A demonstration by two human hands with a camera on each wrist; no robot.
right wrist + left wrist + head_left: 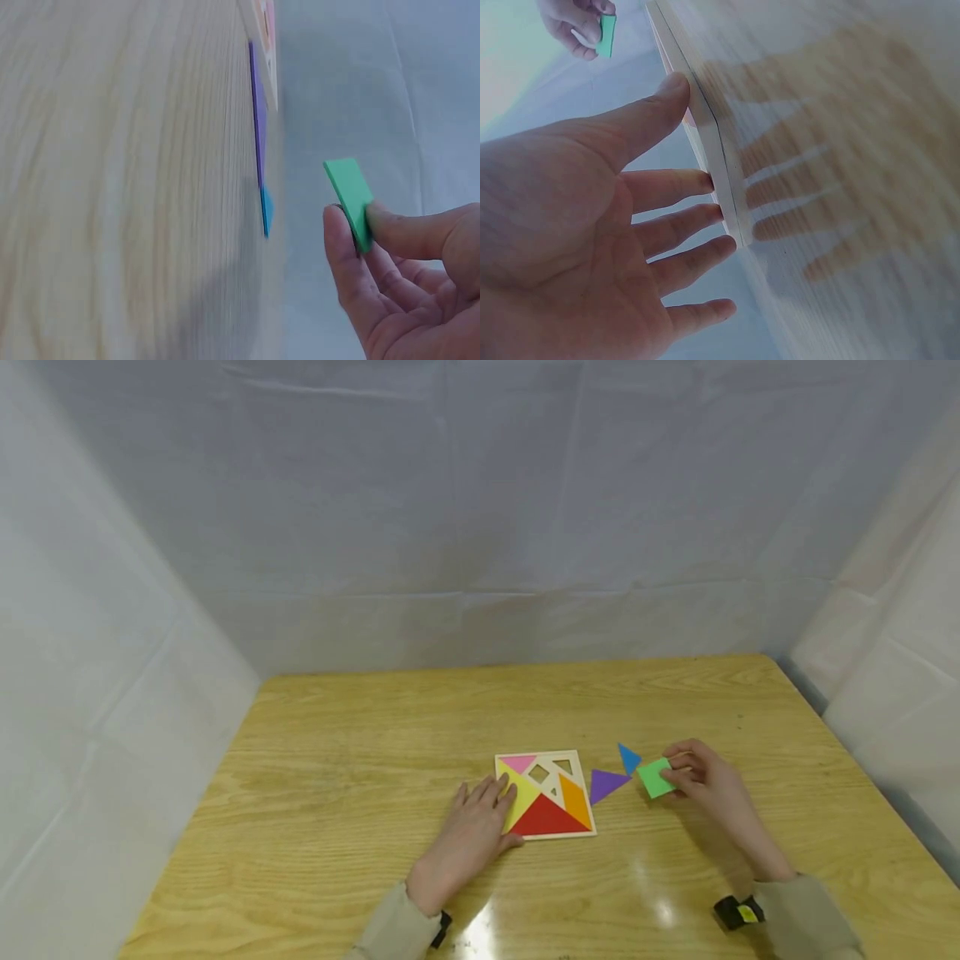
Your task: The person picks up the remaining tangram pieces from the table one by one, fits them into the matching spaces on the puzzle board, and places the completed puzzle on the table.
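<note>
In the head view a pale wooden tangram tray (pixel 581 772) lies on the table. It holds a yellow triangle (pixel 523 793), a red triangle (pixel 551 818), an orange parallelogram (pixel 574 802) and a pink triangle (pixel 517 762). My left hand (pixel 468 831) rests at the tray's left side, with extended fingers over its edge and the thumb (pixel 641 120) at the near corner. My right hand (pixel 712 785) pinches a green square piece (pixel 656 778) between thumb and fingers, raised above the table in the right wrist view. A purple triangle (pixel 606 785) and a blue triangle (pixel 628 759) lie between tray and right hand.
The wooden table (pixel 337 760) reaches back to a pale cloth wall (pixel 487 527), and similar cloth hangs on both sides. A black strap device (pixel 738 912) sits at the right wrist.
</note>
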